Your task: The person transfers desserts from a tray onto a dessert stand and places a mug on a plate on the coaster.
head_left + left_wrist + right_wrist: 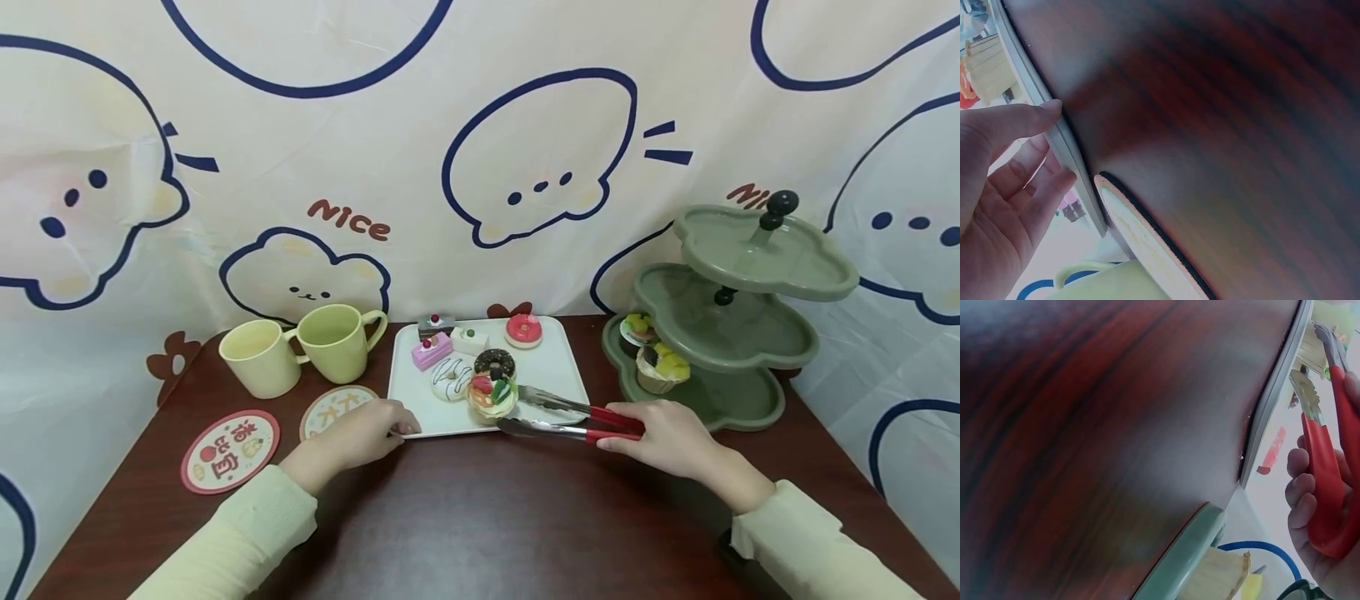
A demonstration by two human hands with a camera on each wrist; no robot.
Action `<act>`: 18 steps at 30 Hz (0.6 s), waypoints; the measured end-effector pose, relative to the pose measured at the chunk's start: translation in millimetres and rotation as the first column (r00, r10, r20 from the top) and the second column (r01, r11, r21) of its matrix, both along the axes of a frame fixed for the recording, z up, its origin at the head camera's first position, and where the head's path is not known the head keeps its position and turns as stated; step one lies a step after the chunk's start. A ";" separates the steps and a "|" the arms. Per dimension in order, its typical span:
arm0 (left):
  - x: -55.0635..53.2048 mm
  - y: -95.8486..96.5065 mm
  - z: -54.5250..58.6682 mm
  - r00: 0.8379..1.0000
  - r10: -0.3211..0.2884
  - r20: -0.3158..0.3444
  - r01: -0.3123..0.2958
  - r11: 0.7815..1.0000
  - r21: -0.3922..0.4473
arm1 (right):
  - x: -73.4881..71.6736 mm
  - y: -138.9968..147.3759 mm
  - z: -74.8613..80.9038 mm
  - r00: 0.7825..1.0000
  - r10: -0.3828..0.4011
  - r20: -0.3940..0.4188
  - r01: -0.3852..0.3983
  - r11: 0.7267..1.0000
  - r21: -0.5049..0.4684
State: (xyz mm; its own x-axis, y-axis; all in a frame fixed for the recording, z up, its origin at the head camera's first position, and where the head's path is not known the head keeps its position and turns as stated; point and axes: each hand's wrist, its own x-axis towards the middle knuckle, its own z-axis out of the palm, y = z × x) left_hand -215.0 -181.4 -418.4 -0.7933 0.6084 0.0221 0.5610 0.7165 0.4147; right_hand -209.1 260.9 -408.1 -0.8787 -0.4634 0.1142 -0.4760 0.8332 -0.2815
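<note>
A white tray (551, 333) bears toy pastries. My left hand (377, 429) grips its front left corner; in the left wrist view, thumb and fingers meet the tray's rim (1065, 147). My right hand (663, 433) holds tongs (618, 421) by their red handles, also visible in the right wrist view (1325, 481). The spread metal tips reach either side of a fruit-topped cupcake (491, 398) at the tray's front. Behind that cupcake lie a chocolate donut (495, 362) and a white striped donut (450, 380). A pink donut (523, 330) and several small cake slices (432, 352) sit farther back.
To the right stands a green three-tier stand (735, 333), with a yellow-topped cupcake (660, 371) and another fruit-topped pastry (637, 328) on its bottom tier. Two mugs (333, 346) and two round coasters (230, 452) are on the left. A printed cloth (420, 167) hangs behind the table.
</note>
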 end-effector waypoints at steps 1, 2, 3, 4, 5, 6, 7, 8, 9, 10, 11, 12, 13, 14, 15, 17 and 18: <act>-0.6 -0.2 -0.4 1.000 -0.001 -0.001 0.001 1.000 -0.002 | -0.9 -1.2 -0.1 1.000 0.001 0.003 -0.001 1.000 0.000; -1.1 -0.3 -0.7 1.000 -0.004 -0.002 0.003 1.000 -0.005 | -1.7 -2.2 -0.5 1.000 0.004 0.003 -0.004 1.000 -0.002; -1.5 -0.4 -1.0 1.000 -0.003 -0.001 0.003 1.000 -0.006 | -2.5 -3.4 -1.2 1.000 0.009 0.003 -0.009 1.000 -0.002; -1.8 -0.6 -1.8 1.000 -0.002 0.001 0.002 1.000 -0.006 | -3.2 -4.5 -2.1 1.000 0.012 0.001 -0.012 1.000 -0.005; -1.7 -0.6 -2.0 1.000 -0.005 -0.002 0.005 1.000 -0.006 | -3.9 -5.7 -3.0 1.000 0.013 0.001 -0.013 1.000 -0.005; -1.6 -0.6 -2.0 1.000 -0.005 -0.002 0.005 1.000 -0.007 | -4.6 -6.9 -3.9 1.000 0.015 0.000 -0.015 1.000 -0.005; -1.5 -0.6 -2.1 1.000 -0.006 -0.003 0.006 1.000 -0.006 | -5.4 -8.1 -4.4 1.000 0.018 -0.001 -0.018 1.000 -0.002; -1.5 -0.7 -2.4 1.000 -0.006 -0.003 0.006 1.000 -0.005 | -6.2 -9.4 -5.0 1.000 0.021 0.000 -0.021 1.000 -0.001; -1.8 -1.0 -2.8 1.000 -0.003 -0.001 0.003 1.000 -0.005 | -7.2 -11.0 -5.4 1.000 0.026 0.000 -0.026 1.000 0.002; -1.9 -1.2 -2.8 1.000 -0.004 -0.004 0.004 1.000 -0.005 | -8.1 -12.3 -5.7 1.000 0.027 -0.001 -0.027 1.000 0.006; -2.0 -1.4 -2.9 1.000 -0.002 -0.002 0.002 1.000 -0.004 | -9.2 -13.7 -6.0 0.999 0.032 0.000 -0.032 0.999 0.008; -2.4 -1.7 -3.2 1.000 0.000 -0.001 0.000 1.000 -0.005 | -10.1 -14.8 -6.4 0.999 0.035 -0.003 -0.035 0.999 0.009; -2.8 -1.8 -3.5 1.000 0.000 -0.001 0.000 1.000 -0.006 | -11.0 -15.9 -6.7 0.999 0.038 -0.005 -0.038 0.999 0.011; -3.1 -2.0 -3.8 1.000 -0.001 -0.002 0.001 1.000 -0.005 | -11.7 -16.9 -7.3 0.999 0.039 -0.005 -0.039 0.999 0.011; -3.2 -2.1 -3.9 1.000 0.001 -0.002 -0.001 1.000 -0.006 | -12.3 -17.9 -7.6 0.999 0.041 -0.004 -0.041 0.999 0.010; -3.1 -1.9 -4.0 1.000 0.005 0.000 -0.005 1.000 -0.007 | -13.2 -19.6 -8.0 0.999 0.042 0.001 -0.042 0.999 0.007; -3.0 -1.8 -4.1 1.000 0.004 0.000 -0.004 1.000 -0.007 | -13.3 -20.3 -8.2 0.999 0.040 0.004 -0.040 0.999 0.007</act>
